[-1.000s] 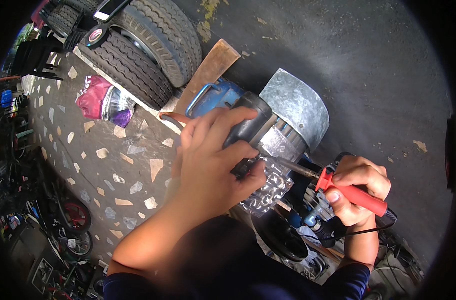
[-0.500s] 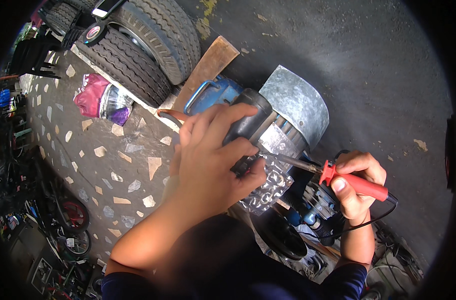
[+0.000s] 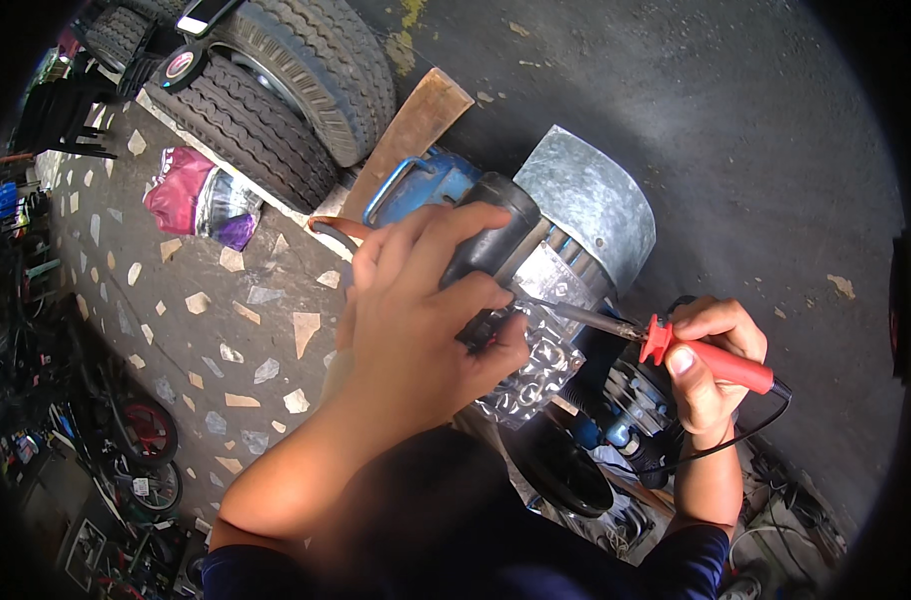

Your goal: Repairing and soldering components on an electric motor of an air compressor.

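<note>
In my right hand (image 3: 704,395) is a soldering iron (image 3: 740,372) with a red handle and a black cord. Its metal shaft points left, and the tip ends close to the fingertips of my left hand (image 3: 411,315). The thumb and forefinger of that hand pinch around a small dark piece (image 3: 478,330) with a bit of red, mostly hidden. Its other fingers reach over a black cylinder (image 3: 498,222) on a machine with a grey curved metal cover (image 3: 591,190). Shiny crinkled clear plastic (image 3: 536,370) lies just below the iron's tip.
A blue metal part with a handle (image 3: 416,185) and a wooden board (image 3: 416,135) stand beyond my left hand. Large tyres (image 3: 256,125) carry a tape roll (image 3: 183,66) and a phone (image 3: 204,14). A pink and purple bag (image 3: 198,198) lies on the floor. Motorbikes (image 3: 141,440) stand left.
The view has shifted slightly. The soldering iron and both hands keep almost the same places, with the tip still by my left fingertips.
</note>
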The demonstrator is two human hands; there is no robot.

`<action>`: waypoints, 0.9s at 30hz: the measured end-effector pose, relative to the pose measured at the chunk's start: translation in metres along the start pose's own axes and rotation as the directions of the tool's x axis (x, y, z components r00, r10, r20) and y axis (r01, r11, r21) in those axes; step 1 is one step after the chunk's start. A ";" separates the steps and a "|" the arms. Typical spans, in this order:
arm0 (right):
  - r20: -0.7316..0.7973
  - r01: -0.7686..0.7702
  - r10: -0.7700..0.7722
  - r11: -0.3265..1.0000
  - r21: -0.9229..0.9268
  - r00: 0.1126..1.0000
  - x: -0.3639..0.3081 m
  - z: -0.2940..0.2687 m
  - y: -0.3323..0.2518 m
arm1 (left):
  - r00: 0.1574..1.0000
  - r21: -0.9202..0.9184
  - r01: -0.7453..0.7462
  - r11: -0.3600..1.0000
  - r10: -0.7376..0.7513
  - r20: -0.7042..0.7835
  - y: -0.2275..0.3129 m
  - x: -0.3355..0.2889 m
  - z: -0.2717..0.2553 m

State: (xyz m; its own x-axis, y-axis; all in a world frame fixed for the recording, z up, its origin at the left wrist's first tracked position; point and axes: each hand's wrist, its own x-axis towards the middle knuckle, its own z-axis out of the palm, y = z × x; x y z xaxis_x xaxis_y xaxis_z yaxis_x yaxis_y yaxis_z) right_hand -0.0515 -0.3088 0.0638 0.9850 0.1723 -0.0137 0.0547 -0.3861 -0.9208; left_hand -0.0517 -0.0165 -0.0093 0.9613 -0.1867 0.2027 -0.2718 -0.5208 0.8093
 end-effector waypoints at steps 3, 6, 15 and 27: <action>-0.012 -0.006 0.007 0.998 0.065 1.000 -0.002 0.000 0.002 | 1.000 0.003 -0.001 1.000 0.001 -0.002 0.000 0.000 0.001; -0.018 -0.033 0.034 0.998 0.059 0.999 -0.002 0.003 0.001 | 1.000 0.007 0.001 1.000 -0.001 0.000 0.000 -0.001 0.001; -0.030 -0.056 0.059 0.994 0.092 0.998 -0.003 0.002 0.006 | 1.000 0.009 0.006 1.000 -0.006 0.008 0.000 0.000 -0.001; -0.267 0.066 -0.085 0.995 -0.081 0.960 -0.072 -0.024 -0.016 | 0.997 0.023 -0.070 0.997 0.071 -0.022 -0.005 -0.004 0.005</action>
State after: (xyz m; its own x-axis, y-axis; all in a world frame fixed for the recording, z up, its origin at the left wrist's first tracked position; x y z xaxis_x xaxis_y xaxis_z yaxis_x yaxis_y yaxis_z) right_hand -0.1193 -0.3364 0.0886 0.9846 -0.0432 0.1693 0.1326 -0.4456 -0.8853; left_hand -0.0542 -0.0173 -0.0170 0.9405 -0.2049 0.2711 -0.3394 -0.5258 0.7800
